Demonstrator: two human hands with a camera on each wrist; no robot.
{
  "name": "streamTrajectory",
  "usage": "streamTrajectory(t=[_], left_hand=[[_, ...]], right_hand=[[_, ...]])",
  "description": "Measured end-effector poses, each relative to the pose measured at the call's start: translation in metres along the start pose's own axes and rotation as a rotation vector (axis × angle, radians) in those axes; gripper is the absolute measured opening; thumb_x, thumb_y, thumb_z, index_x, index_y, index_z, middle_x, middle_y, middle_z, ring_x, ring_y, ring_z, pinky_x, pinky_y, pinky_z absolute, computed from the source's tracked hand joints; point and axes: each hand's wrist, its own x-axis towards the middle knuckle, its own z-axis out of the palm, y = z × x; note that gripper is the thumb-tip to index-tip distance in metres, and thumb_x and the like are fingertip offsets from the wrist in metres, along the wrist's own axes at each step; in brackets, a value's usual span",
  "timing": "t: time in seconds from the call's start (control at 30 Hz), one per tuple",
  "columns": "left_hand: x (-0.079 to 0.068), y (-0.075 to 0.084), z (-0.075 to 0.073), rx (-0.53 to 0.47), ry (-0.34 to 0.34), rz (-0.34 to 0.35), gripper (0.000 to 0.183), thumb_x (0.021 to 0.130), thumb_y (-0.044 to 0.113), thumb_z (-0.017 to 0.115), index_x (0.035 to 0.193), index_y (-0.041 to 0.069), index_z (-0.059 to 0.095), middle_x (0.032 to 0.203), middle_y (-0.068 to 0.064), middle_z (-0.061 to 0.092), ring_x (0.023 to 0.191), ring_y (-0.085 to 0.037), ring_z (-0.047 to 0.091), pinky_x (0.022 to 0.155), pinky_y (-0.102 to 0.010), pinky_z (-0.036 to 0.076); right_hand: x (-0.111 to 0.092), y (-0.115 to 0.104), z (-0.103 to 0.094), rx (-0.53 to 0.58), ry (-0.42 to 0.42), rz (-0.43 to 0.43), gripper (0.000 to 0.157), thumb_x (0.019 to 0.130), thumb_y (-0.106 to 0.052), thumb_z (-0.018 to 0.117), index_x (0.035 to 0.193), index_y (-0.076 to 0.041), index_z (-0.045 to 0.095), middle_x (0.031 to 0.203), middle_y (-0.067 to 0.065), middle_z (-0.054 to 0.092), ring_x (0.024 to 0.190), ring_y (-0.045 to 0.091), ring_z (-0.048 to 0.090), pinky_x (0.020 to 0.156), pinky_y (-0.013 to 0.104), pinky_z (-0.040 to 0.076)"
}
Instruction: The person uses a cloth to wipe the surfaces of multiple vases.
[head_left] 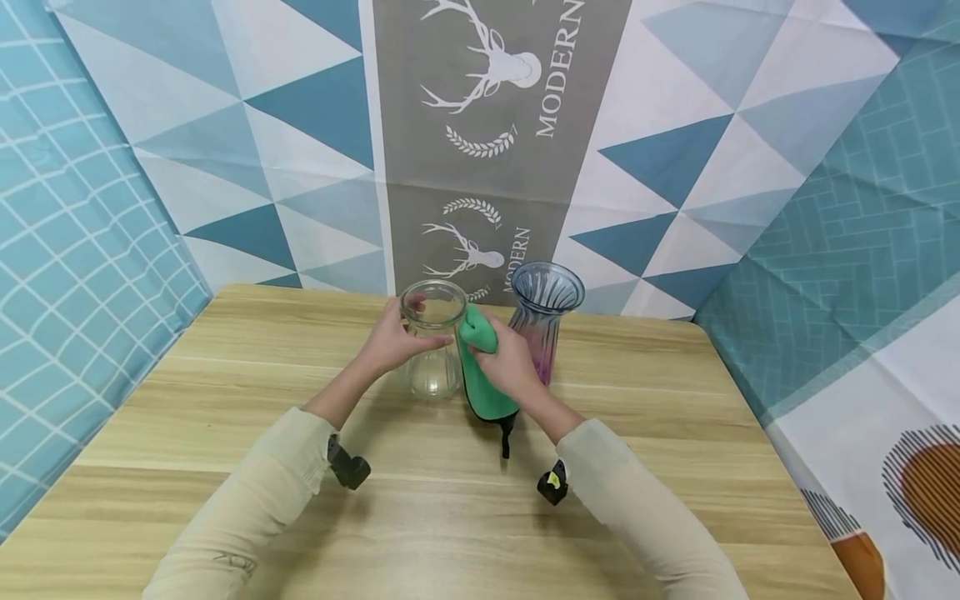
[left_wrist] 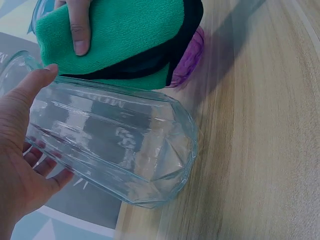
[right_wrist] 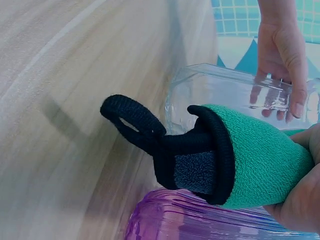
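At the back of the table, my left hand (head_left: 392,340) grips a clear glass vase (head_left: 433,371) near its neck, thumb on one side and fingers on the other. The vase has a faceted base and stands upright. Close beside it, my right hand (head_left: 512,357) holds a folded green cloth (head_left: 486,392) with black trim, pinched at its upper end. A black loop (right_wrist: 132,117) hangs from the cloth's lower end. In the left wrist view the cloth (left_wrist: 125,35) lies right along the vase's side. The right wrist view shows the clear vase (right_wrist: 220,92) behind the cloth.
A ribbed vase (head_left: 549,300), blue at the flared rim and purple below, stands just right of the cloth, partly hidden by my right hand. The wooden table (head_left: 420,517) ends at a patterned backdrop (head_left: 480,192) behind the vases. Tile-patterned sheets hang at both sides.
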Motion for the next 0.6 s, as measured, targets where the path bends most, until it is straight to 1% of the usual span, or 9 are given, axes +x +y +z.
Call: streamTrajectory(t=[0.1, 0.23, 0.33, 0.4, 0.6], left_hand=[[-0.0005, -0.0008, -0.0002, -0.014, 0.003, -0.012, 0.084, 0.067, 0.031, 0.084, 0.133, 0.005, 0.038, 0.131, -0.017, 0.046, 0.123, -0.032, 0.043, 0.101, -0.050, 0.040], [-0.0011, -0.0021, -0.0003, -0.022, 0.007, -0.035, 0.080, 0.067, 0.031, 0.084, 0.128, 0.003, 0.040, 0.128, -0.015, 0.047, 0.122, -0.030, 0.045, 0.102, -0.048, 0.040], [-0.0012, -0.0020, -0.0003, -0.026, 0.003, -0.031, 0.076, 0.068, 0.029, 0.084, 0.126, 0.004, 0.042, 0.128, -0.015, 0.048, 0.122, -0.030, 0.044, 0.103, -0.048, 0.040], [-0.0014, -0.0018, -0.0005, -0.027, -0.003, -0.023, 0.075, 0.068, 0.028, 0.084, 0.126, 0.004, 0.042, 0.128, -0.015, 0.048, 0.122, -0.030, 0.044, 0.103, -0.048, 0.040], [-0.0019, -0.0006, -0.0010, -0.034, -0.013, -0.026, 0.075, 0.069, 0.025, 0.083, 0.128, 0.003, 0.042, 0.128, -0.016, 0.048, 0.121, -0.030, 0.044, 0.103, -0.049, 0.039]], right_hand=[[0.0001, -0.0011, -0.0001, -0.002, 0.004, -0.011, 0.051, 0.083, -0.012, 0.070, 0.131, -0.012, 0.053, 0.115, 0.014, 0.064, 0.105, 0.029, 0.060, 0.088, 0.045, 0.051], [-0.0003, -0.0005, 0.0018, -0.003, -0.001, -0.022, 0.050, 0.083, -0.012, 0.070, 0.130, -0.013, 0.053, 0.114, 0.013, 0.065, 0.104, 0.028, 0.060, 0.087, 0.045, 0.051], [-0.0004, 0.0003, 0.0031, -0.004, -0.005, -0.025, 0.050, 0.083, -0.012, 0.070, 0.130, -0.013, 0.053, 0.114, 0.012, 0.065, 0.104, 0.028, 0.061, 0.088, 0.044, 0.051], [-0.0006, 0.0006, 0.0037, -0.008, -0.008, -0.032, 0.048, 0.083, -0.012, 0.070, 0.128, -0.012, 0.055, 0.111, 0.012, 0.066, 0.102, 0.028, 0.061, 0.087, 0.044, 0.051], [-0.0036, 0.0028, 0.0065, -0.034, -0.067, -0.012, 0.048, 0.084, -0.012, 0.069, 0.129, -0.013, 0.054, 0.114, 0.011, 0.065, 0.103, 0.027, 0.061, 0.086, 0.044, 0.052]])
